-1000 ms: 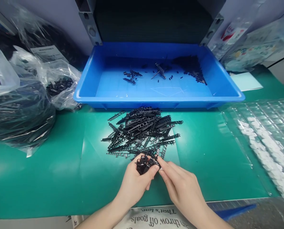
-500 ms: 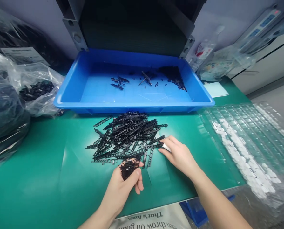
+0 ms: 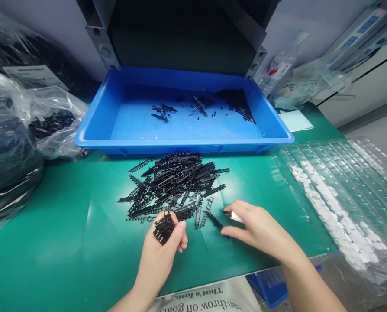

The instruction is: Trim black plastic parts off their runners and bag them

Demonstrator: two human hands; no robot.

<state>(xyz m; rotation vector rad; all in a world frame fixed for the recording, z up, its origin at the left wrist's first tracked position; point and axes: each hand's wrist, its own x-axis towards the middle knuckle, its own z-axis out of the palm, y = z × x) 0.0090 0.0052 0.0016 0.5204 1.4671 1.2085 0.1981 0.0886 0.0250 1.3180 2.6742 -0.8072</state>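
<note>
My left hand (image 3: 167, 242) is closed around a bunch of black plastic strips (image 3: 164, 227), their ends poking out above the thumb. Just beyond it lies a loose heap of black plastic strips (image 3: 177, 177), with rings and slots along their length. To the right, my right hand (image 3: 255, 225) grips a small white object with a dark tip (image 3: 236, 217) against its fingers; its exact kind is unclear. The thumb of that hand touches the lower end of a single black strip (image 3: 217, 223) lying apart from the heap.
Behind the heap stands a blue tray (image 3: 180, 145) with small black parts. A clear plastic tray (image 3: 352, 173) with rows of white pieces lies at the right. Clear bags (image 3: 53, 104) of black parts fill the left. A bottle (image 3: 279, 65) stands behind the blue tray's right side.
My right hand has drawn back from the heap toward me, and one strip now lies at its thumb. My left hand has shifted slightly left and turned, its bunch more upright.
</note>
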